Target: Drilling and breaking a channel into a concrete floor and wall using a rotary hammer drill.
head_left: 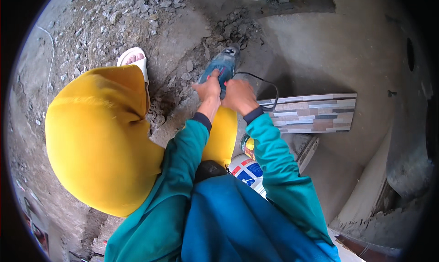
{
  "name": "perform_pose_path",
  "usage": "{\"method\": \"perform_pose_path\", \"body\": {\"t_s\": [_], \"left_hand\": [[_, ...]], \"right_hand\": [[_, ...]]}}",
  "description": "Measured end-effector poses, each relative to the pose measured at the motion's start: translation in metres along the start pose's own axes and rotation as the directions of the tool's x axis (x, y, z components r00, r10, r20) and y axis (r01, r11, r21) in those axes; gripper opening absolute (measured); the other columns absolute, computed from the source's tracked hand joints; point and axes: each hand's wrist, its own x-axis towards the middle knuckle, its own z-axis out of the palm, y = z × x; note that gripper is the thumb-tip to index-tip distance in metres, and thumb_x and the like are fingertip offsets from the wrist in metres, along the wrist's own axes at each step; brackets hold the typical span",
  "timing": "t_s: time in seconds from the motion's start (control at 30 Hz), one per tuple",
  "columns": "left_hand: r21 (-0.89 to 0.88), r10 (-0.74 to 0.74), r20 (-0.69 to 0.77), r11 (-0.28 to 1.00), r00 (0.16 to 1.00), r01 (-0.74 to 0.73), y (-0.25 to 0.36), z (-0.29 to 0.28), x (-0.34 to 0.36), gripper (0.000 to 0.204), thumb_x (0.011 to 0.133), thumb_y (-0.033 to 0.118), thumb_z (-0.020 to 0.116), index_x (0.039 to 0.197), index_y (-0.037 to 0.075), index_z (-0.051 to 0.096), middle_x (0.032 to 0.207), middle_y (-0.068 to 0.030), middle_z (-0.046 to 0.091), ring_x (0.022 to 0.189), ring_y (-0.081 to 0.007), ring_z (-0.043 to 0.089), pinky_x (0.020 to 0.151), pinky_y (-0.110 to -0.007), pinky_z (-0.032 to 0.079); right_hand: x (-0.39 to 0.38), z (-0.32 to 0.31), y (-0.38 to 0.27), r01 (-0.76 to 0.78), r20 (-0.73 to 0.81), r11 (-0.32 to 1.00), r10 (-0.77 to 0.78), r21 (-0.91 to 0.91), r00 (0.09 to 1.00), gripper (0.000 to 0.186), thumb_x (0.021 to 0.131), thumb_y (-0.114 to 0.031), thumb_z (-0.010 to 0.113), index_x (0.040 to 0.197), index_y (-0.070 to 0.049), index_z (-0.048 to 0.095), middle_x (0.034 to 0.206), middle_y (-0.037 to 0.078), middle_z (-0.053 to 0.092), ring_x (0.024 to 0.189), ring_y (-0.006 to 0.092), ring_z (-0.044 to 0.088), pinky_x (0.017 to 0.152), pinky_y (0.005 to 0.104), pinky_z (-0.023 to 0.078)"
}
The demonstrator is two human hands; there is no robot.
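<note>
Far left of the frame: a pale cord trails over the dusty floor. Risk: a foot catching it. Upper left: loose rubble covers much of the ground; a sole set down there would probably slide.

Left of centre: an open white sandal is worn beside the rubble, with toes exposed. Judged the most serious exposure, since a thrown chip or a dropped tool would meet no protection.

Upper centre: the blue power tool points toward a patch of broken ground; its working tip cannot be made out. The left hand has its grip clamped on the tool's body; the right hand has its grip closed round the near end. Both hands are bare. Should the tool bind or kick, the hands' close placing would give little leverage, and the wrists would take the twist.

Right of centre: a black cable loops past the right wrist, near a tile panel. A slack loop could snag the wrist or pull at the tool. Below, a tin and a white bucket stand close by the right leg; a sideways step could upset either. The panel could chip if struck.
</note>
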Motion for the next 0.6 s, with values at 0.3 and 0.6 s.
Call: {"method": "perform_pose_path", "body": {"t_s": [0.3, 0.6], "left_hand": [[-0.19, 0.012, 0.484, 0.978, 0.875, 0.092, -0.008, -0.042, -0.06, 0.076, 0.079, 0.059, 0.065, 0.114, -0.006, 0.046, 0.114, -0.0274, 0.056, 0.104, -0.031, 0.06, 0.078, -0.041, 0.052], [-0.087, -0.196, 0.842, 0.87, 0.502, 0.485, -0.032, 0.049, -0.008, 0.112, 0.075, 0.077, 0.053, 0.149, 0.002, 0.016, 0.139, -0.0284, 0.041, 0.125, -0.0429, 0.046, 0.107, -0.051, 0.032]], "right_hand": [[-0.102, -0.039, 0.058, 0.098, -0.181, 0.951, -0.046, 0.292, 0.982, 0.054, 0.059, -0.022, 0.075, 0.108, 0.0, 0.067, 0.082, 0.025, 0.066, 0.081, 0.0366, 0.067, 0.076, 0.039, 0.053], [-0.152, -0.046, 0.061, 0.028, -0.204, 0.556, 0.256, 0.831, 0.945, 0.048, 0.067, -0.003, 0.07, 0.113, 0.009, 0.063, 0.082, 0.006, 0.064, 0.071, 0.008, 0.059, 0.062, 0.0256, 0.049]]}}
